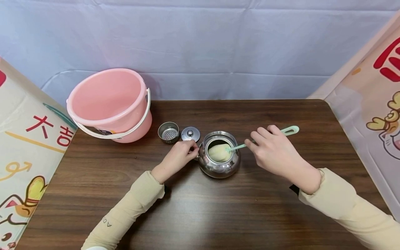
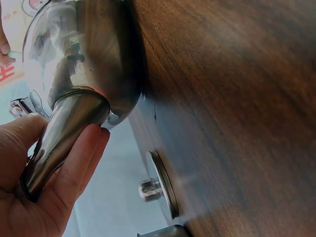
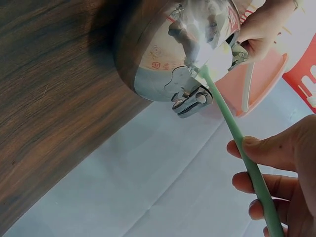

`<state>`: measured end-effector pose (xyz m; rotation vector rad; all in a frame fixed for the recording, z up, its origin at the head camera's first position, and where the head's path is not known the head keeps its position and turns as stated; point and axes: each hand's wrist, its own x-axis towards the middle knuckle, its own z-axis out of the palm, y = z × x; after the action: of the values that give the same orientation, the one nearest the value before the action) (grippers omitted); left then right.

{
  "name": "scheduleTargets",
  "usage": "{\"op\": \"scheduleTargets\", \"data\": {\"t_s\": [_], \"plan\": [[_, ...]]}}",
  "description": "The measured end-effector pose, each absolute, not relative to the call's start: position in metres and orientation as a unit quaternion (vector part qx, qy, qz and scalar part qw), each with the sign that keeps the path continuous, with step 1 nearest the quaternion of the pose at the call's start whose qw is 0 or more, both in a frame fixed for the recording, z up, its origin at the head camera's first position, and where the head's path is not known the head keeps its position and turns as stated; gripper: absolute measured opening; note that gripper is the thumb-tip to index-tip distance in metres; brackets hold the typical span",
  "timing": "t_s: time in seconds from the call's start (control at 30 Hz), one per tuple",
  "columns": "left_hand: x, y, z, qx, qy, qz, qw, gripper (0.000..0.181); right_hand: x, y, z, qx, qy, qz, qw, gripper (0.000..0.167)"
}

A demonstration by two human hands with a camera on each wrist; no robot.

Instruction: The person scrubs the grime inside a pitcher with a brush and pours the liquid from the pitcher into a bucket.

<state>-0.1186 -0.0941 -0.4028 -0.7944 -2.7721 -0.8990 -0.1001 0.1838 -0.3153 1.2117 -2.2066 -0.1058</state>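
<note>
Kettle (image 1: 218,171) mid-table, well in from the back edge of the wood-grain tabletop (image 1: 193,215); lid (image 1: 190,133) and perforated metal strainer (image 1: 168,132) crowd its spout side, pink bucket (image 1: 107,93) farther left. Left hand (image 1: 178,154) curled round the tapered spout (image 2: 61,136); right hand (image 1: 275,149) pinches the brush's slim green handle (image 1: 290,130), pale sponge head (image 1: 219,153) in the round mouth. Kettle body: polished metal, bulbous.

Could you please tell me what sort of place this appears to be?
It looks like a makeshift recording corner, though I can't be sure: a plain pale cloth backdrop hangs behind a wooden table bearing a metal teapot, with cartoon-printed sheets at both sides.
</note>
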Motion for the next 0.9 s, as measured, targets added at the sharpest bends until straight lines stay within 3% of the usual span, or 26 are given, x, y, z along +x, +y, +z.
{"op": "scheduleTargets", "data": {"t_s": [0.9], "plan": [[-0.119,-0.094,-0.404,-0.256,-0.918,-0.297,0.055,0.006,-0.103,0.169,-0.319,0.465,-0.826,-0.046,0.314,0.044]]}}
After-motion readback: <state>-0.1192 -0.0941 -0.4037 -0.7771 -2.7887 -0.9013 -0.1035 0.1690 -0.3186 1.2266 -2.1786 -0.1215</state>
